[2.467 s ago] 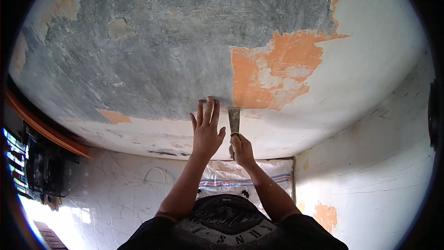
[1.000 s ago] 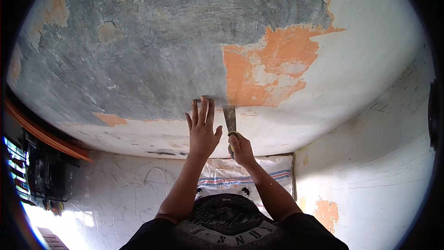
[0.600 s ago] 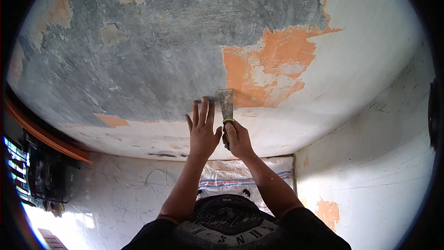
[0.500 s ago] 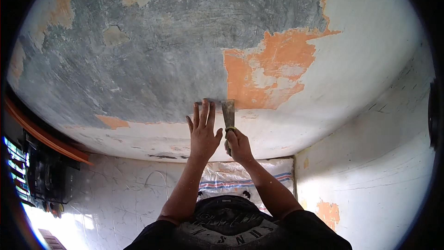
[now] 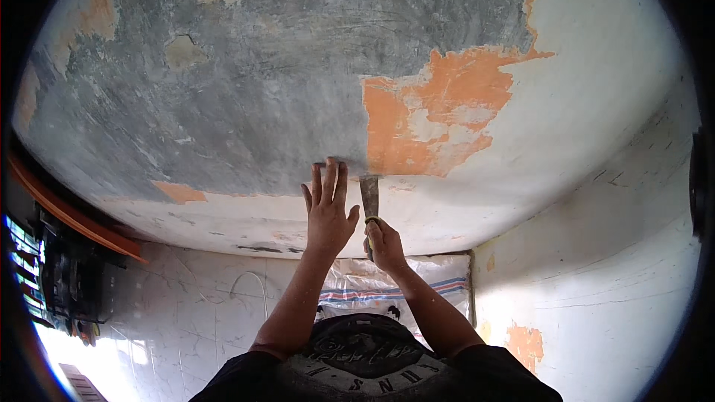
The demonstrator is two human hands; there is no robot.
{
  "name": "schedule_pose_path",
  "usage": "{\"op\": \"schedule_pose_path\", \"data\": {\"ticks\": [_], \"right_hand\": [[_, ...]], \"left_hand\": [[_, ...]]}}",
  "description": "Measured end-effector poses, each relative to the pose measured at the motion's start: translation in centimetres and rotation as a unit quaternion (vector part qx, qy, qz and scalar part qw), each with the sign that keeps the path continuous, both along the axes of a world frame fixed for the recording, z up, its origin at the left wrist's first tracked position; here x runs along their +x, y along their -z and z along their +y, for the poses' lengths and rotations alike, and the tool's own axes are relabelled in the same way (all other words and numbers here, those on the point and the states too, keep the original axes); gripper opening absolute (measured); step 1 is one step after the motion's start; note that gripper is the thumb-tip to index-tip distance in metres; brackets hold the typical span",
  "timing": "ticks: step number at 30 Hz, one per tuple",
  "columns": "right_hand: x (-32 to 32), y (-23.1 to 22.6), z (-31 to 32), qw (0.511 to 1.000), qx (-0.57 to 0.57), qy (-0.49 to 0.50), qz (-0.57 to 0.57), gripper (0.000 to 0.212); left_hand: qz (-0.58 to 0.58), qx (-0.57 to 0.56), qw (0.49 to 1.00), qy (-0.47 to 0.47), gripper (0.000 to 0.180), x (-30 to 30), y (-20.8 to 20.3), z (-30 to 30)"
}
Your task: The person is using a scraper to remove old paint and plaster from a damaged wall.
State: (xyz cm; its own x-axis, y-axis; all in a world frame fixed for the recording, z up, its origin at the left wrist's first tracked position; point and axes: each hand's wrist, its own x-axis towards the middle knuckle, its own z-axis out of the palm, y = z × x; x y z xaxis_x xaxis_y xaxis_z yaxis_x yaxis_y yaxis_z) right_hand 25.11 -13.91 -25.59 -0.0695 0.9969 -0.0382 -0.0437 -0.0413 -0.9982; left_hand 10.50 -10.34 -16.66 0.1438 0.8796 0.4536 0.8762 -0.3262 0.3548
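Observation:
My right hand [image 5: 386, 246] is wrapped round the handle of a paint scraper [image 5: 370, 195], whose worn blade points up the wall. Its blade edge lies at the lower border of an orange patch [image 5: 391, 134], close to the white paint under it. Beside it on the left, my left hand [image 5: 328, 216] has its fingers spread, with the fingertips on the bare grey area [image 5: 246, 119] of the wall. Nothing is held in that hand. Its thumb stays apart from the scraper.
White paint [image 5: 596, 89] covers the wall at the right, up to an adjoining wall [image 5: 596, 268] with another orange patch. Below my arms there is a wrinkled plastic sheet [image 5: 439, 272] with coloured stripes. An orange-brown curved edge [image 5: 74, 212] and dark items [image 5: 71, 275] are at the left.
My right hand and the scraper have moved down a little, taking the blade from beside the orange patch to its lower border. My left hand stays in place.

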Motion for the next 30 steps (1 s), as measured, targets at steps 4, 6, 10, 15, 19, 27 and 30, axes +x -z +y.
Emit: {"op": "schedule_pose_path", "data": {"ticks": [4, 6, 10, 15, 19, 27, 30], "right_hand": [[-0.3, 0.2, -0.3, 1.0, -0.005, 0.007, -0.008, 0.032], [-0.5, -0.3, -0.5, 1.0, -0.018, 0.002, 0.014, 0.032], [-0.7, -0.9, -0.6, 0.999, -0.032, 0.01, 0.024, 0.032], [0.0, 0.7, 0.2, 1.0, -0.022, 0.002, 0.022, 0.032], [-1.1, -3.4, 2.7, 0.999, 0.051, 0.006, 0.016, 0.031], [-0.1, 1.3, 0.9, 1.0, -0.018, 0.003, -0.001, 0.035], [-0.3, 0.0, 1.3, 0.999, 0.002, -0.003, 0.032, 0.034]], "left_hand": [[-0.003, -0.008, 1.0, -0.002, 0.094, 0.2, 0.2, 0.1], [0.004, -0.001, 1.0, 0.0, 0.094, 0.0, 0.4, 0.2], [0.015, 0.003, 1.0, -0.001, 0.093, -0.1, -0.1, -0.1], [0.001, -0.011, 1.0, -0.002, 0.092, 0.1, 0.0, 0.1], [-0.001, -0.008, 1.0, -0.004, 0.085, 0.2, -0.1, -0.3], [0.022, -0.017, 1.0, 0.0, 0.082, -0.1, -0.6, -0.3], [0.023, -0.015, 1.0, -0.004, 0.082, 0.0, -0.2, -0.2]]}}
